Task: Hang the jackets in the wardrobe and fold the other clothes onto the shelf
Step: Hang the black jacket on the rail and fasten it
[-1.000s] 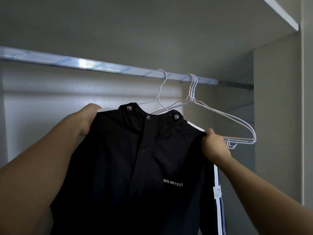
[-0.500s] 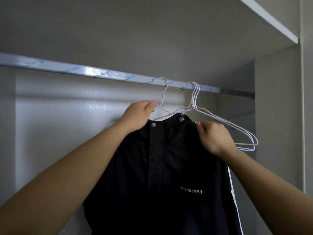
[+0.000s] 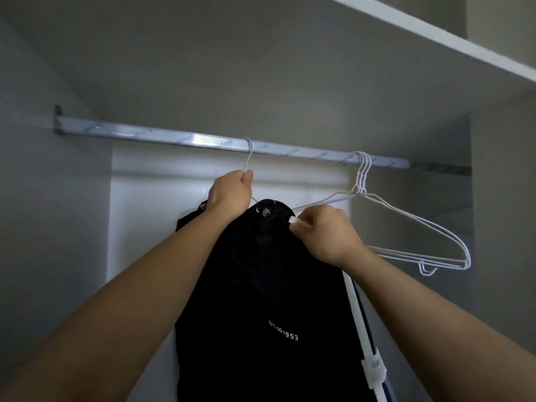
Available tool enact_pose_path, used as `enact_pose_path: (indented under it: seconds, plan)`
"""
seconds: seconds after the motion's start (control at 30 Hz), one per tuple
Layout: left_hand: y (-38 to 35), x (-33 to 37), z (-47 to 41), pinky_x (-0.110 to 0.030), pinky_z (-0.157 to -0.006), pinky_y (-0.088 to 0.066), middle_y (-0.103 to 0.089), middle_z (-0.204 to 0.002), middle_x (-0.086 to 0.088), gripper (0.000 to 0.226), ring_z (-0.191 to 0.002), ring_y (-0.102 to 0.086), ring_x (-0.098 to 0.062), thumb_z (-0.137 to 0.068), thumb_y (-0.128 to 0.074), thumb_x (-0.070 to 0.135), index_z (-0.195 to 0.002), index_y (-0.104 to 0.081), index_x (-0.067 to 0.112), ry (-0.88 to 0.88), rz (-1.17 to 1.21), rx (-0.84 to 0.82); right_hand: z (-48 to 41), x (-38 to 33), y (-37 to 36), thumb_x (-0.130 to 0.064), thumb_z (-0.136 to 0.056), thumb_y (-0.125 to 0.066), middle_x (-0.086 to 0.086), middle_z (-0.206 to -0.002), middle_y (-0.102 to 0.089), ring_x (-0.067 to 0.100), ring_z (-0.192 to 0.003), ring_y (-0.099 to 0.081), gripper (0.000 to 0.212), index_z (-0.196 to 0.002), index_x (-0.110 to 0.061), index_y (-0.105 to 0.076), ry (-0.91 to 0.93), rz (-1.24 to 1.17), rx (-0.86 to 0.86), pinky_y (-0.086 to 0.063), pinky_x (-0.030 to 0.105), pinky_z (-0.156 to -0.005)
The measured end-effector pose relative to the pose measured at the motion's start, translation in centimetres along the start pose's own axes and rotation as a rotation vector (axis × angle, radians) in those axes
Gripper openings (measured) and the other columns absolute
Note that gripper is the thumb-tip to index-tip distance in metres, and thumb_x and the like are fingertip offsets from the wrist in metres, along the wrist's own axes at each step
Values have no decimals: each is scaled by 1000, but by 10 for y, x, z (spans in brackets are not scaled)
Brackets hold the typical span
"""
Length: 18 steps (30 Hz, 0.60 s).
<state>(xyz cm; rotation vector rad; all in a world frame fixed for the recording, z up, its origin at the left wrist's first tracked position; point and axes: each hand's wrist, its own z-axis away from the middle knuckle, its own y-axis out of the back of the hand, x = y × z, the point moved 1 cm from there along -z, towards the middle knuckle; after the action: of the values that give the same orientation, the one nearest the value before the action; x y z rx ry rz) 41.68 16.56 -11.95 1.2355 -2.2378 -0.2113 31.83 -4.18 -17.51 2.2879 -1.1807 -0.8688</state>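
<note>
- The left hand [image 3: 230, 192] grips the neck of the white hanger [image 3: 248, 155], hooked on the rail [image 3: 174, 137]; hold it steady.
- The black jacket [image 3: 261, 285] hangs below, bunched at the collar.
- The right hand [image 3: 324, 236] pinches its shoulder; ease that over the hanger arm, clear of the spare hangers [image 3: 406, 227].

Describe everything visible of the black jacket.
The black jacket hangs upright on a white wire hanger hooked over the rail. It has matte fabric, metal collar snaps, white print ending 101953 on the chest, and a white stripe down one sleeve. The left hand grips the hanger above it; the right hand pinches its shoulder.
</note>
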Motion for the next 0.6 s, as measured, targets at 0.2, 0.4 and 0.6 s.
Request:
enact_pose_path:
  seconds: [0.2, 0.4, 0.6]
  plan:
    - [68, -46, 11, -39, -71, -40, -50, -70, -2, 49, -81, -51, -30, -107, -32, 42, -67, -40, 16, 27, -62, 59, 3, -58, -35, -38, -99, -58, 5, -85, -66, 27, -82, -61, 27, -96, -12, -65, 130, -83, -57, -45, 33, -66]
    - [115, -79, 22, -40, -72, -41, -49, -70, -3, 49, -77, -48, -29, -107, -35, 41, -67, -39, 14, 112, -48, 130, 11, -112, -58, -37, -101, -53, 8, -91, -63, 27, -78, -59, 27, -104, -12, -62, 247, -111, -98, -45, 34, -64]
    - [145, -110, 28, -30, -60, -36, -57, -71, 2, 46, -68, -51, -16, -106, -38, 43, -70, -55, 18, 239, 120, 263, 15, -160, -63, -37, -102, -52, 3, -82, -57, 24, -71, -57, 24, -94, -15, -59, 339, -102, -86, -46, 34, -60]
